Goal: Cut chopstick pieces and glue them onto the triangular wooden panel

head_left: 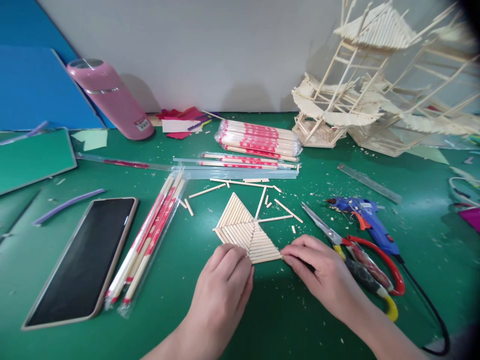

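Observation:
A panel of pale wooden sticks (240,226), laid in triangular sections, lies on the green tabletop in front of me. My left hand (225,287) has its fingers bent and pressed together at the panel's lower left edge; the fingertips are partly hidden. Thumb and forefinger of my right hand (318,267) pinch the end of the lowest stick at the panel's right corner. Two bare sticks stick out from the panel's centre, forming open spokes. Loose cut sticks (207,191) and small offcuts lie just beyond it.
Right of my hands lie scissors (322,222), yellow-and-black handled pliers (362,275) and a blue glue gun (369,220). A phone (78,265) and wrapped chopsticks (153,235) lie left. Behind are a chopstick bundle (258,137), a pink bottle (112,100) and a stick-built model (345,100).

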A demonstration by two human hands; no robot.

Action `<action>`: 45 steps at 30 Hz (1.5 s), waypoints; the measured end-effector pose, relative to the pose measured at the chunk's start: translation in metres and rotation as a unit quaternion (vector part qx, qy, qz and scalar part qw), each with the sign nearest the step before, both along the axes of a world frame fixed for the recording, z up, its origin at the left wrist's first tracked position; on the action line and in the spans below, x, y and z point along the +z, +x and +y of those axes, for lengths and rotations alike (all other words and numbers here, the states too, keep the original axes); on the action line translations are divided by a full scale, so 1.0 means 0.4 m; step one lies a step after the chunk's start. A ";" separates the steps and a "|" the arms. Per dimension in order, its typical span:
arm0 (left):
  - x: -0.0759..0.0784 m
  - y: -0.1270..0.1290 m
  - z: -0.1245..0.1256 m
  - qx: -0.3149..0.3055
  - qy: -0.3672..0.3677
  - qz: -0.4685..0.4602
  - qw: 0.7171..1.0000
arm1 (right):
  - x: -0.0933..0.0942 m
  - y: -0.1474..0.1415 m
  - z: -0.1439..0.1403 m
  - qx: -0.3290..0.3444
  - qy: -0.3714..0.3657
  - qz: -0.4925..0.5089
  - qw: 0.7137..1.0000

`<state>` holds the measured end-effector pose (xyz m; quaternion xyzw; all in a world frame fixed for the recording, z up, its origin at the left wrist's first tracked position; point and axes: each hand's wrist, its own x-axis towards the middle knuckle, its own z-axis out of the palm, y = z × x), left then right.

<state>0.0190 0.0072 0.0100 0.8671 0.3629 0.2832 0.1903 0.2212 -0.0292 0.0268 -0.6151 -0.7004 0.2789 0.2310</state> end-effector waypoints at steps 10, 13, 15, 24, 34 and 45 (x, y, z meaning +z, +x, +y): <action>0.011 0.003 0.000 -0.004 -0.012 -0.007 1.000 | -0.001 0.000 -0.002 0.004 -0.005 0.004 1.000; 0.012 0.004 0.000 0.000 -0.019 -0.011 1.000 | -0.001 0.003 -0.001 0.014 -0.008 0.004 1.000; 0.013 0.001 -0.001 0.003 -0.012 -0.007 1.000 | 0.002 0.006 -0.002 0.022 -0.014 0.002 1.000; 0.044 0.034 -0.042 -0.009 0.059 -0.012 0.998 | 0.035 0.018 -0.035 0.045 -0.015 -0.026 0.999; 0.056 0.049 -0.039 0.000 -0.017 0.063 0.998 | 0.066 0.038 -0.054 0.040 0.029 -0.136 0.989; 0.030 0.000 -0.011 0.018 0.015 0.157 0.987 | 0.054 0.047 -0.066 0.003 0.035 -0.121 0.992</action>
